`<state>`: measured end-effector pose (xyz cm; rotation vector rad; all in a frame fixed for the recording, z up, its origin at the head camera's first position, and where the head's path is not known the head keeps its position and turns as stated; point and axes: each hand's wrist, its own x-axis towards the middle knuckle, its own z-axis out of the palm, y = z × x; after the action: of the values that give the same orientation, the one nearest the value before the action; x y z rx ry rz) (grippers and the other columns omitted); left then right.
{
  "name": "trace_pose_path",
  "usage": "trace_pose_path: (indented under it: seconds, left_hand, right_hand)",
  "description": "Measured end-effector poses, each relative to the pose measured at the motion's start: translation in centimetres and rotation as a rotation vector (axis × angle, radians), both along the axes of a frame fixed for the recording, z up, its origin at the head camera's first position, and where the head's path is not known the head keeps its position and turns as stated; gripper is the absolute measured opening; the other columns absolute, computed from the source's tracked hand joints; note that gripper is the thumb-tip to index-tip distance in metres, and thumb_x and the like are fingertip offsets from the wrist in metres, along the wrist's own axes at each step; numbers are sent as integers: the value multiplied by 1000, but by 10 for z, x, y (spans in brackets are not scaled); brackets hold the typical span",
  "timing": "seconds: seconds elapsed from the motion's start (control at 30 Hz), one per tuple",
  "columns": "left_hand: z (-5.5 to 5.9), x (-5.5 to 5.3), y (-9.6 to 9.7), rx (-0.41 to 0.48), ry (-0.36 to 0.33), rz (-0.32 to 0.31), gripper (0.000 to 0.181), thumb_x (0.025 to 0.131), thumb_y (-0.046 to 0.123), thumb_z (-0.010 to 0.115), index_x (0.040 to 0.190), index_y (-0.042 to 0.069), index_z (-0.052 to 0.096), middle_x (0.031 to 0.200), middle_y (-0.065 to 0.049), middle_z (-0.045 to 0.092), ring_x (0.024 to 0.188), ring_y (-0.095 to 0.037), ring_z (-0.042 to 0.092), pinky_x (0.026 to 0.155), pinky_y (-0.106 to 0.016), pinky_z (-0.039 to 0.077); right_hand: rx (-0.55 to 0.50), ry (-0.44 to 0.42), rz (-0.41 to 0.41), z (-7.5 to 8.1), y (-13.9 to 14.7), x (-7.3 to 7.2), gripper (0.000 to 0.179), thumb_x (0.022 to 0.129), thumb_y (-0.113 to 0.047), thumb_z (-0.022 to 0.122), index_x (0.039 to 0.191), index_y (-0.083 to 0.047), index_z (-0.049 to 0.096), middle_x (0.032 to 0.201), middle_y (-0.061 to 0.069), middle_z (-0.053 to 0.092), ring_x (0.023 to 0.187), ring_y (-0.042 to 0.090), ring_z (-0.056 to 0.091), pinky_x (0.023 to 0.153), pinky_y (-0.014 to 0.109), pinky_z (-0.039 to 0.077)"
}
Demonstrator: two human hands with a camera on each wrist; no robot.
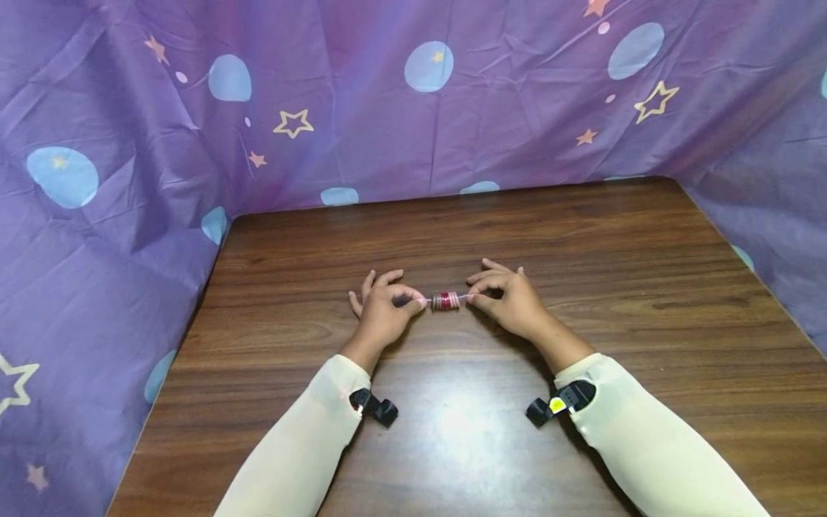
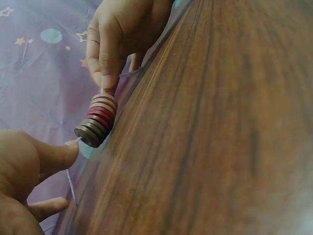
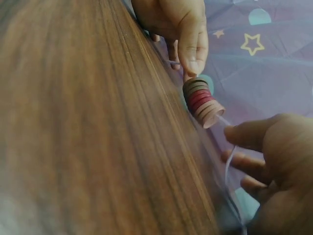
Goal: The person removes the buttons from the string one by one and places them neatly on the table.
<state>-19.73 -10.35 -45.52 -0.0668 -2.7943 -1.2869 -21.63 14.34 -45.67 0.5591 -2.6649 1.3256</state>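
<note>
Between the two hands a row of several round discs (image 1: 446, 301) hangs threaded on a thin pale string (image 3: 227, 169). The discs are brownish-grey at the left end, red in the middle and pink at the right end, pressed close together. My left hand (image 1: 385, 309) pinches the string just left of the discs between thumb and forefinger, its other fingers spread. On the other side my right hand (image 1: 510, 300) pinches the string in the same way, close to the pink end. Loose string ends dangle below the fingers in both wrist views.
A brown wood-grain table (image 1: 291, 258) lies beneath the hands, with a bright glare near the front. Behind it and along both sides hangs a purple curtain (image 1: 362, 86) with stars and blue ovals. Black wrist cameras are strapped over pale sleeves (image 1: 297, 445).
</note>
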Motion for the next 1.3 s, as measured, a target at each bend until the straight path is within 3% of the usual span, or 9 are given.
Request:
trace_pose_path:
  seconds: [0.13, 0.23, 0.3, 0.37, 0.53, 0.63, 0.8, 1.03, 1.3]
  left_hand:
    - [2, 1, 1, 30, 37, -7, 11, 82, 31, 79, 77, 25, 72, 142, 4, 57, 152, -34, 18, 115, -68, -13]
    - [3, 1, 2, 63, 46, -10, 10, 82, 30, 79, 78, 23, 72, 138, 3, 60, 151, -32, 22, 119, -64, -4]
    - [4, 1, 2, 97, 51, -21, 9, 82, 27, 79, 80, 21, 74, 136, 1, 61, 148, -33, 26, 121, -60, 7]
    - [5, 1, 2, 144, 47, -34, 7, 82, 25, 79, 82, 19, 74, 133, -2, 63, 142, -32, 34, 119, -55, 20]
    - [8, 1, 4, 210, 56, -74, 8, 82, 21, 79, 86, 15, 76, 127, -7, 64, 125, -30, 49, 109, -48, 36]
    - [10, 2, 5, 220, 67, -86, 8, 82, 21, 79, 87, 15, 76, 127, -7, 64, 124, -29, 51, 109, -48, 35]
    - [11, 4, 7, 232, 82, -89, 8, 82, 19, 79, 86, 14, 76, 127, -8, 63, 124, -29, 50, 106, -46, 38]
    - [12, 5, 11, 276, 101, -117, 9, 82, 16, 79, 87, 10, 76, 128, -14, 62, 123, -29, 52, 103, -44, 40]
    - [11, 7, 12, 315, 97, -135, 9, 83, 17, 78, 88, 10, 76, 130, -15, 59, 122, -27, 52, 100, -42, 43]
  right_hand:
    - [-97, -36, 35, 1, 0, 1, 4, 84, -11, 77, 84, -8, 74, 116, 11, 73, 130, 32, 55, 118, 48, 34]
    - [-145, -95, 42, 3, 0, 2, 7, 88, -11, 74, 85, -6, 72, 118, 11, 72, 90, 29, 69, 82, 33, 57]
    - [-186, -146, 55, 5, -1, 3, 9, 91, -11, 70, 86, -4, 68, 120, 13, 70, 67, 30, 64, 56, 30, 54]
    - [-254, -211, 86, 7, -2, 4, 11, 95, -9, 64, 88, 0, 62, 123, 17, 67, 64, 31, 66, 46, 31, 50]
    - [-494, -405, 203, 12, -4, 7, 16, 102, -3, 46, 96, 11, 45, 140, 29, 51, 101, 34, 70, 73, 41, 62]
    - [-650, -518, 297, 12, -4, 6, 17, 102, -1, 35, 97, 15, 34, 148, 35, 37, 109, 31, 66, 89, 53, 56]
    - [-781, -644, 405, 13, -3, 7, 15, 102, -5, 29, 90, 3, 35, 155, 35, 27, 119, 37, 62, 90, 62, 52]
    - [-884, -729, 518, 13, 0, 8, 20, 103, -11, 29, 87, -9, 41, 155, 34, 29, 130, 48, 52, 93, 68, 47]
    - [-969, -820, 543, 12, 1, 8, 22, 100, -7, 26, 84, -9, 41, 141, 28, 53, 131, 49, 51, 96, 71, 42]
